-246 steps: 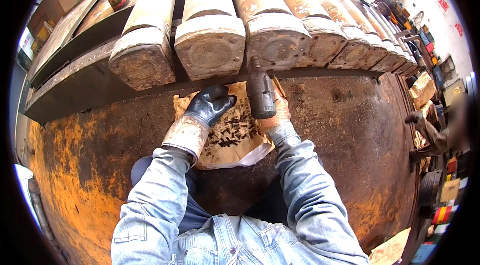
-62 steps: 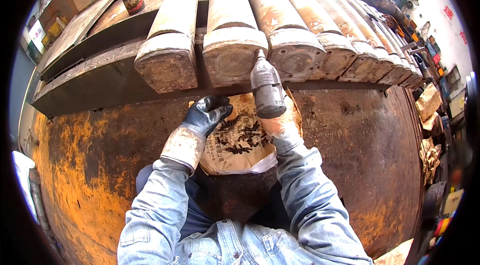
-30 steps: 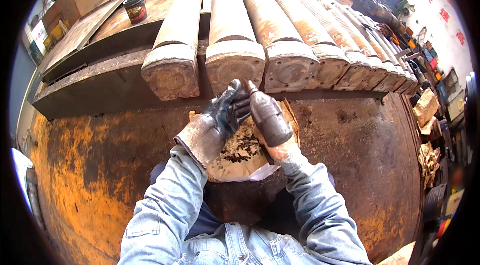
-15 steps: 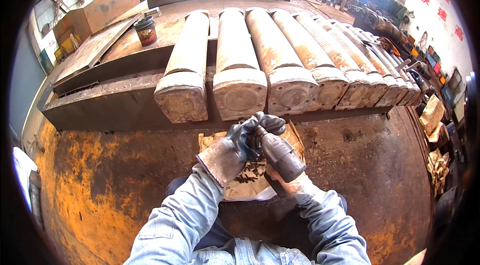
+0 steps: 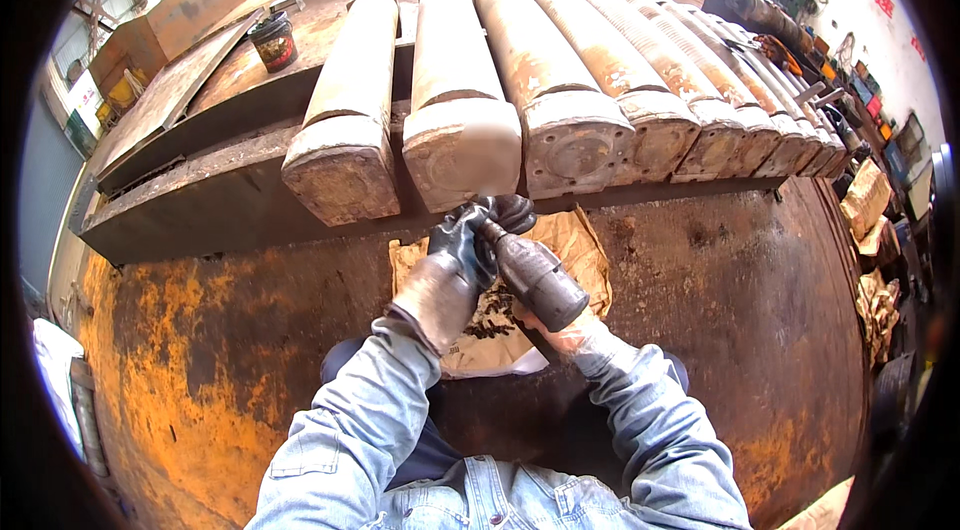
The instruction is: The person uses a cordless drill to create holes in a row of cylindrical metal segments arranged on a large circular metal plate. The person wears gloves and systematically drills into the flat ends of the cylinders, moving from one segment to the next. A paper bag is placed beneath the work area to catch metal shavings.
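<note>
A dark grey pistol-shaped power tool (image 5: 543, 282), apparently an impact wrench, points forward and slightly left in front of me. My right hand (image 5: 572, 332) is closed round its grip, mostly hidden under the tool's rounded body. My left hand (image 5: 462, 248), in a dark coated glove, curls round the narrow nose; whatever else those fingers may hold is hidden. Just beyond the nose is the squared end block (image 5: 450, 155) of a long, rusty-white cylinder. Below my hands, small dark bolt-like pieces (image 5: 490, 318) lie on brown paper (image 5: 570, 240).
Several similar cylinders rest side by side across a dark steel beam (image 5: 200, 215). A dark bucket (image 5: 272, 42) stands at the far left. Crumpled brown paper (image 5: 878, 315) and assorted parts line the right edge. Under me is a rusty steel plate (image 5: 200, 360).
My hands and the tool have shifted slightly left and up in the picture. The cylinders' near ends also appear farther left and higher. Both hands keep their hold.
</note>
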A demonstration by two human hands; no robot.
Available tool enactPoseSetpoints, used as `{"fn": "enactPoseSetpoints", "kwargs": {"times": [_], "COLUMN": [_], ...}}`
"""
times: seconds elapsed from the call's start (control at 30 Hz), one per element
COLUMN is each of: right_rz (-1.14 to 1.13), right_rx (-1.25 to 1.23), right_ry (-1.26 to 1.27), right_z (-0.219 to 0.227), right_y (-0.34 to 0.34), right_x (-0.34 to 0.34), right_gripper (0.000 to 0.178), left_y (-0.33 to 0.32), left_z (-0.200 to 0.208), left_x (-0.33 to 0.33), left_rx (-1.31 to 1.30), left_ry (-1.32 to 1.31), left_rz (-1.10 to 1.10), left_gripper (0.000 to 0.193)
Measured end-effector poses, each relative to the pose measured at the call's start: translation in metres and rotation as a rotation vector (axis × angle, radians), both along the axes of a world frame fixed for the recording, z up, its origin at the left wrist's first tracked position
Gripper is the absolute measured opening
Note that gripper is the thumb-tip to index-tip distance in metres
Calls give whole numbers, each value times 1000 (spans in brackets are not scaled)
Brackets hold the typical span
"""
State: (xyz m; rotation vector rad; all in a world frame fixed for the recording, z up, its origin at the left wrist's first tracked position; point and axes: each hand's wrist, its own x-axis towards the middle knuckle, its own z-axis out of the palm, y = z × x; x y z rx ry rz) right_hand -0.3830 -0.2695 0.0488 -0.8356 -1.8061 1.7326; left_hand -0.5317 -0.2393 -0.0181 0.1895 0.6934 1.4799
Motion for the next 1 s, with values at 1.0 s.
{"fn": "enactPoseSetpoints", "kwargs": {"times": [1.0], "right_rz": [-337], "right_rx": [-379], "right_ry": [819], "right_z": [-213], "right_y": [95], "right_x": [-19], "right_gripper": [35], "left_y": [-10], "left_z": [-68], "left_x": [-42], "left_rx": [35], "left_ry": [1071], "left_rz": [-109], "left_gripper": [26]}}
